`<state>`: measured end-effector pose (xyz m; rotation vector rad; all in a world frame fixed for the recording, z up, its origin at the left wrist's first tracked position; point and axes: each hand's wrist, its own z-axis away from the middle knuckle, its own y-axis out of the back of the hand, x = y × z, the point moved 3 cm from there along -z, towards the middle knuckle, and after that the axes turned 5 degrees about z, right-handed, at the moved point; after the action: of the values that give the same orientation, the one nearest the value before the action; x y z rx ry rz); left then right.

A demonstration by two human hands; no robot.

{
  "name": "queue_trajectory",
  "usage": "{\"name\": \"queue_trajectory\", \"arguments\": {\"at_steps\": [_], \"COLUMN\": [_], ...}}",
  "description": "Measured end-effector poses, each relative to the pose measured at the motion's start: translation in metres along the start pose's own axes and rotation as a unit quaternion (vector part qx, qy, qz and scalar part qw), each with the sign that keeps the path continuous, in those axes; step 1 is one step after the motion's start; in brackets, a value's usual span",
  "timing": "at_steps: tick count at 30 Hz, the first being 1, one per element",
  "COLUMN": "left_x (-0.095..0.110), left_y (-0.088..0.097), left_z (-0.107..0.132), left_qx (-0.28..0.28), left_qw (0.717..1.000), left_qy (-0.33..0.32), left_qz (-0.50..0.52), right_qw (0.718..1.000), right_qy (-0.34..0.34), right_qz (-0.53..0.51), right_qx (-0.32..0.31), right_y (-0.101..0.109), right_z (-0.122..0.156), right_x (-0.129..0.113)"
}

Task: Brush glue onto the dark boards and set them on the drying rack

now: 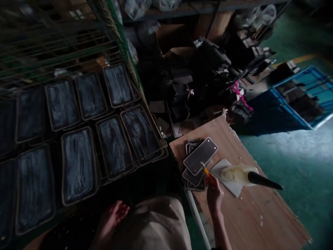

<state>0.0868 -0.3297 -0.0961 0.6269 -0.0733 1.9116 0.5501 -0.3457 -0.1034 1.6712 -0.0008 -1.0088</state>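
Observation:
My right hand [214, 194] is closed around a small brush [205, 169] with an orange handle. The brush's pale tip lies over the uppermost dark rounded rectangular panel [199, 154], which has light edges and small holes near its ends; whether it touches cannot be told. Similar panels are piled askew beneath. To the right of that hand, a cream-coloured container [238, 174] with a long black tapered part rests on a pale sheet [235, 189]. My left hand [117, 213] hovers beside my lap, fingers loosely curled and apart, with nothing visible in it.
Left of me, a wire rack [114, 45] bears several dark panels [78, 165] with streaky whitish coating. The pile sits on a wooden board [260, 211]. Dark bundles [179, 90] and a cardboard box [174, 40] stand behind. A blue crate [275, 107] is on the green floor.

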Motion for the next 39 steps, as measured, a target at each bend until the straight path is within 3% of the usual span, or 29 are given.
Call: {"name": "queue_trajectory", "arguments": {"at_steps": [2, 4, 5, 8, 11, 14, 17, 21, 24, 28, 32, 39], "left_x": [-0.013, -0.017, -0.016, -0.015, -0.021, -0.028, -0.033, -0.043, -0.063, -0.095, -0.109, -0.116], "left_y": [-0.07, -0.15, -0.189, -0.286, -0.35, -0.385, -0.398, -0.384, -0.361, -0.349, -0.354, -0.348], "left_z": [0.006, 0.015, 0.02, 0.023, 0.015, 0.007, 0.006, 0.012, 0.002, -0.024, -0.04, -0.04], "left_qx": [-0.093, -0.22, -0.255, -0.295, -0.312, -0.325, -0.335, -0.376, -0.362, -0.324, -0.33, -0.368], "left_qw": [0.992, 0.957, 0.937, 0.913, 0.898, 0.882, 0.867, 0.827, 0.861, 0.906, 0.906, 0.91], "left_qy": [-0.018, -0.08, -0.131, -0.177, -0.201, -0.217, -0.228, -0.29, -0.233, -0.136, -0.115, 0.0], "left_qz": [-0.082, -0.169, -0.202, -0.219, -0.237, -0.263, -0.289, -0.3, -0.271, -0.234, -0.238, -0.19], "right_qw": [1.0, 1.0, 1.0, 0.999, 0.999, 0.999, 0.999, 0.995, 0.994, 0.997, 0.995, 0.99], "right_qy": [0.003, 0.007, 0.008, 0.013, 0.016, 0.012, 0.013, 0.01, 0.016, 0.062, 0.095, 0.129], "right_qz": [0.013, 0.018, 0.021, 0.028, 0.011, -0.014, -0.011, 0.006, 0.008, 0.01, 0.012, 0.017], "right_qx": [0.0, 0.0, 0.004, 0.024, 0.036, 0.044, 0.05, 0.098, 0.11, 0.047, -0.019, -0.051], "right_y": [0.001, 0.002, 0.002, 0.0, -0.004, -0.003, 0.008, 0.035, 0.045, 0.026, -0.002, -0.025], "right_z": [-0.021, -0.044, -0.056, -0.088, -0.109, -0.116, -0.113, -0.105, -0.1, -0.095, -0.099, -0.132], "right_x": [0.011, 0.022, 0.028, 0.046, 0.063, 0.073, 0.074, 0.066, 0.062, 0.065, 0.073, 0.075]}}
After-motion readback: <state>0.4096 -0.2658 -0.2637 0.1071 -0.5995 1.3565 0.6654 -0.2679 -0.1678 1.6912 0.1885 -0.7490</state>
